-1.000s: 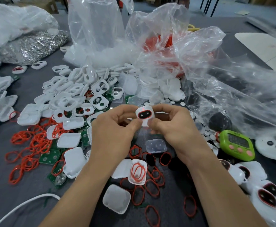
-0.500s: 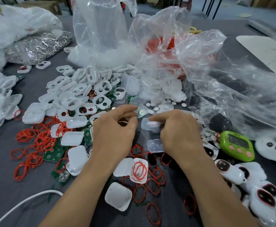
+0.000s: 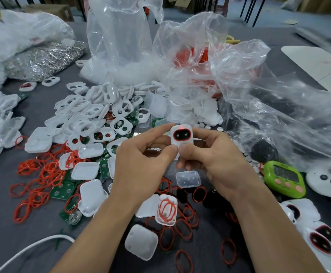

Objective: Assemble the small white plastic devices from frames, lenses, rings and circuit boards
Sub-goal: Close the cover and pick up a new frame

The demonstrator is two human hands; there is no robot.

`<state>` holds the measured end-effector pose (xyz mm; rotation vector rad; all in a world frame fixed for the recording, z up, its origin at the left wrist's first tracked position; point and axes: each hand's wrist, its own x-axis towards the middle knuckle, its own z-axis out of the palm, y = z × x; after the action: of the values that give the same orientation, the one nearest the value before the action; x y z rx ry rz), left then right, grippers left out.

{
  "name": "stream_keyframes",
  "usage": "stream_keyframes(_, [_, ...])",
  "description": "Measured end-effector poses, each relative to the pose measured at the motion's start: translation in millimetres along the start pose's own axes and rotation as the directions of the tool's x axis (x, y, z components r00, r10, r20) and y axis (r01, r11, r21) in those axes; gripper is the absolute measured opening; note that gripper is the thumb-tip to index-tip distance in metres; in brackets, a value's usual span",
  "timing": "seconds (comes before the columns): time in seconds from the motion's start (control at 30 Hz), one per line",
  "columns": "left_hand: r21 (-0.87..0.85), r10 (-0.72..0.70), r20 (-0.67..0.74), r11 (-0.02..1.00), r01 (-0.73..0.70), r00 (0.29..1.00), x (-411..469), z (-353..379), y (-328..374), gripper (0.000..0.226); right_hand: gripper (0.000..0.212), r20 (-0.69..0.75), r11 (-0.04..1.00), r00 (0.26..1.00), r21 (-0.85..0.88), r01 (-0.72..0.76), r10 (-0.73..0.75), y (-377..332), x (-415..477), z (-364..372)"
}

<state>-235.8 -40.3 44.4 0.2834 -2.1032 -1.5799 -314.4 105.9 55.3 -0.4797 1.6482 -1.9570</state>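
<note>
Where both hands (image 3: 177, 164) meet, device (image 3: 181, 137) pinched.

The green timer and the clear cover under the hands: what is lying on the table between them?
In the head view, mostly the right hand fills the stretch between the green timer and the clear cover; the table beneath it is hidden.

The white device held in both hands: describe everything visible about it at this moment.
The white device is a small, rounded-corner glossy plastic piece held upright above the cluttered table, its face toward the camera. A red ring frames a dark oval window with two small pale marks inside; a small red glow sits near its top edge. The left hand and right hand pinch it, thumbs meeting at its lower edge, fingers behind its sides. Its lower part and back are hidden.
</note>
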Motion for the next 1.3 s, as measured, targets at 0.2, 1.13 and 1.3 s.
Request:
stream_keyframes(0.2, [0.053, 0.079, 0.003, 0.995, -0.079, 0.997, 0, 0, -3, 0.04, 0.035, 0.001, 0.999, 1.0, -0.036, 0.028, -0.028, 2, 1, 0])
stream_keyframes(1.13, [-0.14, -0.055, 0.095, 0.988, 0.068, 0.994, -1, 3, 1, 0.027, 0.024, 0.042, 0.978, 0.998, -0.204, -0.034, 0.043, 6, 0, 5])
stream_keyframes(1.3, [-0.241, -0.059, 0.092, 0.967, 0.08, 0.994, -1, 1, 0, 0.044, 0.022, 0.043, 0.957, 0.997, -0.285, -0.047, 0.062, 11, 1, 6])
